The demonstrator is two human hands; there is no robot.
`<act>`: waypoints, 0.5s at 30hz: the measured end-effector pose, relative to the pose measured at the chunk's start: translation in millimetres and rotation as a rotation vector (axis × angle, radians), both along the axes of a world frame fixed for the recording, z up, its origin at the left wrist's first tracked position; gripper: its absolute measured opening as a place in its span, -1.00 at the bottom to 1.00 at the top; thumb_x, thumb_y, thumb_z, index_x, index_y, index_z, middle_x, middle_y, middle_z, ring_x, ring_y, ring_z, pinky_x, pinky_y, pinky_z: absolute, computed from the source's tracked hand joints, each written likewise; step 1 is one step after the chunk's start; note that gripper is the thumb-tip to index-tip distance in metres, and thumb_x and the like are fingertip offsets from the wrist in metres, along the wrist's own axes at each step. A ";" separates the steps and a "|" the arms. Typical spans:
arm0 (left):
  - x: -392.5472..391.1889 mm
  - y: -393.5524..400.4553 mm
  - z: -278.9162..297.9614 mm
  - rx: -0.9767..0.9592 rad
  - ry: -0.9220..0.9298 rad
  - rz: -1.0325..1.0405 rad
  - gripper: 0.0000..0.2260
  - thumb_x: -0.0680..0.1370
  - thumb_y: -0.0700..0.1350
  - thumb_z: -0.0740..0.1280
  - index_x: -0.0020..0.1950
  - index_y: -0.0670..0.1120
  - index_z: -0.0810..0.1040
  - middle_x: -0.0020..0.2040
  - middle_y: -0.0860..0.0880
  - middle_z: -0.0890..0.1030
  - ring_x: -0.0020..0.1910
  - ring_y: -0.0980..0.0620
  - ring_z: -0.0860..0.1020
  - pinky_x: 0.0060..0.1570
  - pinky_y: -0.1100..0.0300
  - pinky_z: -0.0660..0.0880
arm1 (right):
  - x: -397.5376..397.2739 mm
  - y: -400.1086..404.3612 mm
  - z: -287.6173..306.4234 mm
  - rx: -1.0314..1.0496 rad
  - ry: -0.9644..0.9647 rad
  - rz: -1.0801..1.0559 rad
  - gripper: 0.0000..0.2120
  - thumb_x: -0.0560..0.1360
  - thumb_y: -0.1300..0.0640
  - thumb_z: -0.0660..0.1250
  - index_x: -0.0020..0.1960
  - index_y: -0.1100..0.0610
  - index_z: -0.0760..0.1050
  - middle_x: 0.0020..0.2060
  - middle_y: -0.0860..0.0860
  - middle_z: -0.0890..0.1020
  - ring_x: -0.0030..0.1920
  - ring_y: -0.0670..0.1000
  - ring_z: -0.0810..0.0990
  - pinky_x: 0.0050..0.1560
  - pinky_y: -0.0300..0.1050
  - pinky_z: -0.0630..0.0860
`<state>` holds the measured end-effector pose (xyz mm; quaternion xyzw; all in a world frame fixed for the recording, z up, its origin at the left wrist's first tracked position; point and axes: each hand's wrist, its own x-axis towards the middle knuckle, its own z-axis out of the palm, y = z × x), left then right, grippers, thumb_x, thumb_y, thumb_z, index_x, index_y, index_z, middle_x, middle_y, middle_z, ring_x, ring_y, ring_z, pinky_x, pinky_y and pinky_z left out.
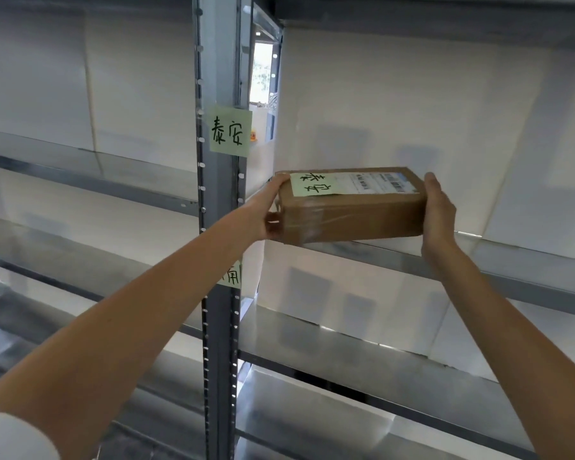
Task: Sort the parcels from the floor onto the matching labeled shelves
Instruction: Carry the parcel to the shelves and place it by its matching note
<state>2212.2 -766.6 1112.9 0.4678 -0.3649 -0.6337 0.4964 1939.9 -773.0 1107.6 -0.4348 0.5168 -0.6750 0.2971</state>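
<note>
Parcel: A brown cardboard parcel sat at the front left corner of the shelf, in the bay right of the post. You could not tell whether its near edge rested fully on the shelf lip or overhung it a little.
Long axis: It ran left to right, along the shelf edge, across your line of sight.
Left hand: Your left hand clasped the parcel's left end, fingers over the top corner.
Right hand: Your right hand pressed flat against the right end.
Nearer hand: Neither; the parcel lay between them, straight ahead.
Labels: The green note on the parcel appeared to match the post label beside this shelf.
Next move: It probably called for a straight push away from you, deeper onto the shelf.
</note>
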 end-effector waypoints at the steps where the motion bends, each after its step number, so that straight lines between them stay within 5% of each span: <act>1: -1.3 -4.7 2.0 -0.027 0.008 0.027 -0.54 0.50 0.29 0.35 0.15 -0.06 0.58 0.09 -0.14 0.69 -0.01 -0.11 0.69 -0.13 -0.03 0.69 | 0.2 -0.2 -2.4 0.017 0.022 0.006 -0.50 0.63 -0.24 0.19 0.38 0.08 0.50 0.29 0.05 0.62 0.15 -0.03 0.61 0.07 -0.21 0.48; 4: -8.0 -15.1 7.7 -0.148 0.037 0.040 -0.48 0.56 0.36 0.20 0.14 -0.04 0.62 -0.13 -0.08 0.77 -0.15 -0.03 0.75 -0.11 0.05 0.69 | 3.7 -1.9 -9.7 0.041 0.008 -0.031 -0.42 0.61 -0.25 0.20 0.47 0.10 0.42 0.28 0.00 0.54 0.19 0.00 0.51 0.00 -0.20 0.41; 7: -14.0 -28.5 3.6 -0.222 -0.163 0.044 -0.54 0.57 0.30 0.24 0.25 -0.01 0.57 0.13 -0.13 0.68 0.15 -0.13 0.65 0.25 -0.04 0.56 | 6.0 -4.0 -18.3 0.101 -0.031 -0.016 -0.39 0.57 -0.29 0.25 0.47 0.05 0.39 0.23 -0.03 0.50 0.09 -0.08 0.50 0.01 -0.16 0.41; 9: -16.6 -39.0 -4.7 -0.288 -0.293 0.112 -0.66 0.62 0.21 0.23 0.26 0.04 0.54 0.14 -0.08 0.61 0.15 -0.10 0.57 0.24 0.02 0.50 | 6.9 -7.4 -21.8 0.147 -0.007 0.011 -0.42 0.58 -0.25 0.28 0.46 0.08 0.41 0.22 -0.02 0.51 0.01 -0.14 0.49 0.04 -0.14 0.41; 15: -28.1 -72.5 -16.4 -0.374 -0.347 0.216 -0.56 0.67 0.09 0.21 0.53 -0.02 0.40 0.40 -0.11 0.51 0.23 -0.07 0.48 0.33 0.05 0.42 | 11.7 -21.5 -23.6 0.152 0.049 -0.055 -0.49 0.65 -0.13 0.22 0.50 0.11 0.39 0.37 0.07 0.52 0.20 0.01 0.45 0.20 -0.09 0.36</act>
